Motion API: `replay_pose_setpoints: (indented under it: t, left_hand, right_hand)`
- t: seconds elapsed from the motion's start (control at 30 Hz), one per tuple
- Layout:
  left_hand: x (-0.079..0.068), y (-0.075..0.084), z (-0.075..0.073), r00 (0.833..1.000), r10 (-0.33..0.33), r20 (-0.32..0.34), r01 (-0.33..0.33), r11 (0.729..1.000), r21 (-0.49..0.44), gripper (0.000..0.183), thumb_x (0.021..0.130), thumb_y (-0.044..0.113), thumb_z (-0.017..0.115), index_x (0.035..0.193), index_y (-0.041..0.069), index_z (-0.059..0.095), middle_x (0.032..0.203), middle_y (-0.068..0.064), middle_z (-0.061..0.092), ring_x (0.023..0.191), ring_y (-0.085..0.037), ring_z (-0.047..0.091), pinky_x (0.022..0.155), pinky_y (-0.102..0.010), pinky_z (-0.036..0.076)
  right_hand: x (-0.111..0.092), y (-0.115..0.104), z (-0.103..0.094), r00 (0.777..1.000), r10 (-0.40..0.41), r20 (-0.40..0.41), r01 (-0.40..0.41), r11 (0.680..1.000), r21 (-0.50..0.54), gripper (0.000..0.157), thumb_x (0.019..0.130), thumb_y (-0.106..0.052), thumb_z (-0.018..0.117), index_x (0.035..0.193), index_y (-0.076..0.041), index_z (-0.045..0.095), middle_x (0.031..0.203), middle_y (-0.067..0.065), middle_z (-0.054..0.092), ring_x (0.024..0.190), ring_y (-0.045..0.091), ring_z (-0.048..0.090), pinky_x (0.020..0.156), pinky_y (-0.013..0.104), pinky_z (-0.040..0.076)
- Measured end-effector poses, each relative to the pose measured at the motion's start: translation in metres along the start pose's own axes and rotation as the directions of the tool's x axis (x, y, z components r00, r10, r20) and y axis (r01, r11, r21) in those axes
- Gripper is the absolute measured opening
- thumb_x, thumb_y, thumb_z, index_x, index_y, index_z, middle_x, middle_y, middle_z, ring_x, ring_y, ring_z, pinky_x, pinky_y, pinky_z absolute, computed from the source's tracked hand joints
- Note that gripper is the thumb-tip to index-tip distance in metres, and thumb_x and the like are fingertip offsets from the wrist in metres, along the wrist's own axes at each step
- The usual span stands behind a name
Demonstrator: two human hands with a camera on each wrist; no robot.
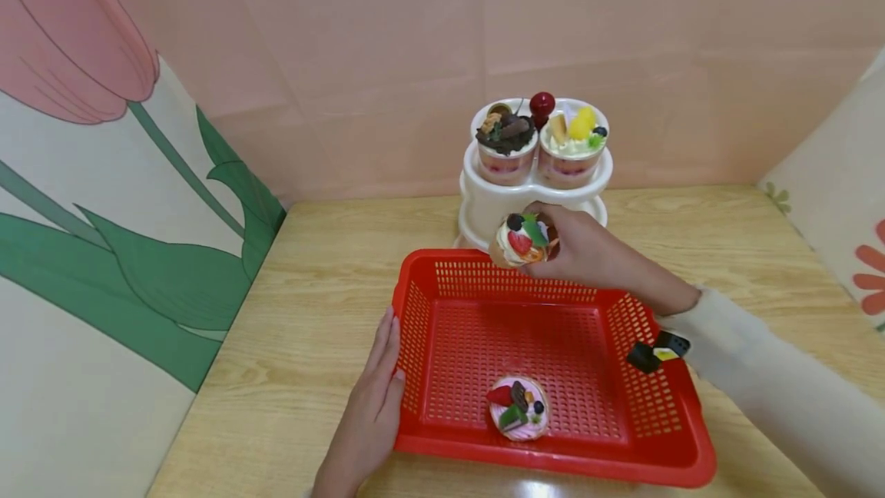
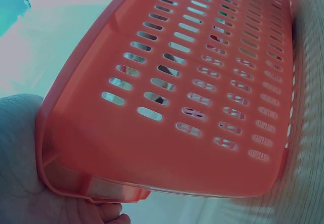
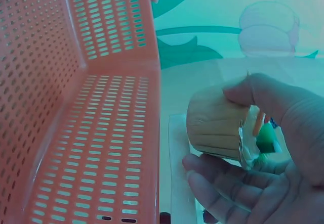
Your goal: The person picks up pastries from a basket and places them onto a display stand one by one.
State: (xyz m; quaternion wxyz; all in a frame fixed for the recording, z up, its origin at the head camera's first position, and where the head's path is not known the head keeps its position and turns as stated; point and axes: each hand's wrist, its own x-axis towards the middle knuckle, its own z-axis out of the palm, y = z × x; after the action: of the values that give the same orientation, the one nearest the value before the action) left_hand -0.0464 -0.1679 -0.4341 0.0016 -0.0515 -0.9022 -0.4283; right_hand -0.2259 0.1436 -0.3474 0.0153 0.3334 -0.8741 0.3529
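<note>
My right hand (image 1: 577,248) grips a fruit-topped cupcake (image 1: 517,244) just over the far rim of the red basket. In the right wrist view its pleated paper cup (image 3: 215,125) sits tilted between thumb and fingers. The red plastic basket (image 1: 608,459) has a second cupcake (image 1: 518,407), with pink cream and fruit, on its floor near the front. My left hand (image 1: 366,406) rests against the basket's left rim, fingers extended along it. The left wrist view shows the slotted side wall (image 2: 162,158) beside that hand.
Behind the basket stands a white tiered stand (image 1: 546,202). It carries a chocolate-topped dessert cup (image 1: 507,148) and a fruit-topped dessert cup (image 1: 572,148), with a red cherry (image 1: 542,104) behind. All rest on a wooden table (image 1: 318,275) backed by a pink wall.
</note>
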Motion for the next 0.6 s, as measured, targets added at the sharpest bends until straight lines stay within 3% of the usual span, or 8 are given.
replay_pose_setpoints:
  t: [0.17,0.47,0.6]
  left_hand:
    - [0.001,-0.003,0.001,1.0,0.009,-0.004,-0.009,1.0,0.001,0.068,0.106,0.006,0.042,0.163,0.026,0.012,0.168,0.024,-0.001,0.152,-0.001,0.006,0.12,-0.039,0.021]
    - [0.002,-0.003,0.001,1.0,-0.005,0.007,0.005,1.0,-0.022,0.068,0.107,0.007,0.042,0.163,0.029,0.011,0.167,0.026,-0.002,0.152,-0.001,0.006,0.12,-0.041,0.022]
    - [0.002,-0.002,-0.001,1.0,0.004,0.006,-0.004,1.0,-0.021,0.067,0.107,0.007,0.041,0.163,0.027,0.011,0.167,0.025,-0.002,0.153,-0.001,0.006,0.12,-0.041,0.021]
  right_hand:
    - [0.006,0.006,0.008,0.997,-0.007,-0.08,0.01,0.999,0.046,0.066,0.073,-0.008,0.087,0.129,0.0,0.053,0.109,0.013,0.066,0.093,0.025,0.066,0.079,0.045,0.059]
    - [0.014,0.007,0.019,0.985,0.053,-0.162,-0.035,0.993,0.112,0.07,0.078,-0.01,0.083,0.138,-0.003,0.047,0.117,0.013,0.062,0.095,0.024,0.061,0.073,0.029,0.055]
    - [0.016,0.006,0.023,0.977,0.08,-0.198,-0.064,0.994,0.087,0.068,0.079,-0.013,0.084,0.137,-0.003,0.049,0.116,0.014,0.063,0.092,0.026,0.062,0.072,0.033,0.055]
